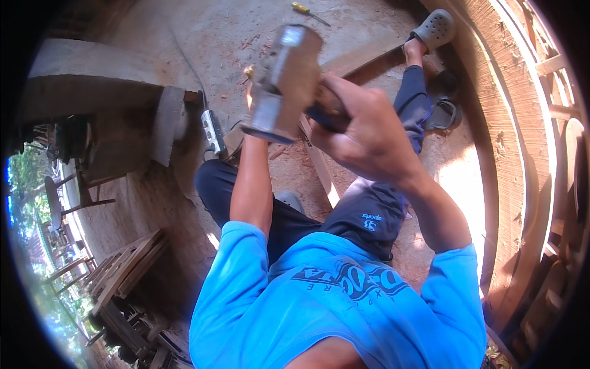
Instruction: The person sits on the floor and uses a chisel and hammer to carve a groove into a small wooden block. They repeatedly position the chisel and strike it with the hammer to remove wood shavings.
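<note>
Floor [460, 184]: sun patch at right, blown out; softer light elsewhere.
Greenery [34, 178]: daylight glare at far left, hazy, washed out.
Hammer [284, 83]: blurred, pale glints on metal.
Wooden board [507, 141]: sunlit, bowed by fisheye.
Stacked wood [126, 264]: dim, shaded.
Rim: black vignette.

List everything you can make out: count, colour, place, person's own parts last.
Club hammer: 1, grey-brown, upper centre
Screwdriver: 1, yellow handle, floor, top
Power strip: 1, pale grey, floor, left
Cable: 1, dark, above power strip
Planks: 2+, tan, floor
Wood shavings: many, reddish, floor
Timber slab: 1, brown, right side
Slatted wooden pieces: several, brown, lower left
Foliage: uncountable, green, far left
Sandal: 1+, dark, upper right
Clog: 1+, grey, upper right
T-shirt: 1, blue, bottom
Trousers: 1 pair, dark, centre
Right hand: 1, bare, fingers round hammer handle
Left forearm: 1, bare, below hammer, left hand hidden
</note>
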`<state>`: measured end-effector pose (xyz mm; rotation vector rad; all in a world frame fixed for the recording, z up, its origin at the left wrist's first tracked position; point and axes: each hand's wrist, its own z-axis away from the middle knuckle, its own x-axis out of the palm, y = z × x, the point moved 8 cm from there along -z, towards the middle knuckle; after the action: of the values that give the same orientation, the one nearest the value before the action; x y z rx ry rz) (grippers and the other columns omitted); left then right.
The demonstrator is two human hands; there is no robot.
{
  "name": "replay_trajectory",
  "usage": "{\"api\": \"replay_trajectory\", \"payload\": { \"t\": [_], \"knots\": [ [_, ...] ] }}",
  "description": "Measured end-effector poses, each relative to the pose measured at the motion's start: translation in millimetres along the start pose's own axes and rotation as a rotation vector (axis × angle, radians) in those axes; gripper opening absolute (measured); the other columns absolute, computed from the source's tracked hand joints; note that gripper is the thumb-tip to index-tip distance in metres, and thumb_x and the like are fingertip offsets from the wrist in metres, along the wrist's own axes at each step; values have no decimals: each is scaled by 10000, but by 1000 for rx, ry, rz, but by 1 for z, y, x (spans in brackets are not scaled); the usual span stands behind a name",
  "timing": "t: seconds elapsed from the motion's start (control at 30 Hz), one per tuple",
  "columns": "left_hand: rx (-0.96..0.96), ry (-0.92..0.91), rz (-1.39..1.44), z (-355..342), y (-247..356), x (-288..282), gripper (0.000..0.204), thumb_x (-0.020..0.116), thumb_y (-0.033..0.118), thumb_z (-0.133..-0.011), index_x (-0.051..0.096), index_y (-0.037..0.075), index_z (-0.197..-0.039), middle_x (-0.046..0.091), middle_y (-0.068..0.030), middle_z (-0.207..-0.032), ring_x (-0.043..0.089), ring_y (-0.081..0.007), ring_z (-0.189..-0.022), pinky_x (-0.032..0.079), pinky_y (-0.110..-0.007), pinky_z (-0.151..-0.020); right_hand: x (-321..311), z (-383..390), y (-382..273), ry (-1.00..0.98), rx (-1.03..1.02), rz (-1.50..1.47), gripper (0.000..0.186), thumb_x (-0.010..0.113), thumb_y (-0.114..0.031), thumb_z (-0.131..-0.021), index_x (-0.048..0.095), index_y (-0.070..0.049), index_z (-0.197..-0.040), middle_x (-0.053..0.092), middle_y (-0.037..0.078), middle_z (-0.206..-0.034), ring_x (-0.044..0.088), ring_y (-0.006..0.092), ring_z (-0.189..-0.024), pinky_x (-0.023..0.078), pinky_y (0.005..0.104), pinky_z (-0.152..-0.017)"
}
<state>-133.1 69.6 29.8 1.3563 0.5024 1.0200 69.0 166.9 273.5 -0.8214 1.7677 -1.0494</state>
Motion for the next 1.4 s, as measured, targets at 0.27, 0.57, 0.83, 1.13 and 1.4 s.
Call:
{"api": "replay_trajectory", "payload": {
  "t": [0.27,0.57,0.83,1.13,1.4],
  "knots": [
    [487,90,-111,90,-8,-2,56,611,99,-950,593,46,-950,607,22,-911,556,-61,-815,454,-241,-738,-7,29,22,107,108,-122,287,722,-73,-735,605,42,-971,658,263,-787,679,443,-774,522,440,-673],
    [372,129,-125,112,-35,-9,225,566,265,-1024,610,47,-1055,648,-37,-1023,609,-115,-911,505,-297,-823,-8,46,25,73,108,-121,246,719,-74,-750,585,41,-920,647,274,-794,662,460,-770,509,443,-649],
    [286,121,-65,137,-44,-2,270,643,112,-961,606,2,-1204,646,-75,-1183,608,-162,-1103,494,-342,-954,-11,53,26,7,126,-44,494,697,-49,-797,598,55,-1270,685,143,-833,612,123,-718,522,305,-695],
    [332,98,-91,154,-35,3,334,611,204,-978,550,26,-1254,610,-84,-1228,596,-194,-1134,468,-366,-1006,-6,52,24,-1,91,-17,511,701,-55,-778,605,52,-1268,694,172,-842,647,175,-691,528,321,-680],
    [306,119,56,154,-33,5,355,662,179,-945,556,28,-1248,607,-63,-1220,594,-181,-1138,478,-383,-1011,-1,51,25,-8,101,-16,485,704,-59,-770,620,39,-1238,693,192,-840,679,215,-691,533,337,-679]
  ]
}}
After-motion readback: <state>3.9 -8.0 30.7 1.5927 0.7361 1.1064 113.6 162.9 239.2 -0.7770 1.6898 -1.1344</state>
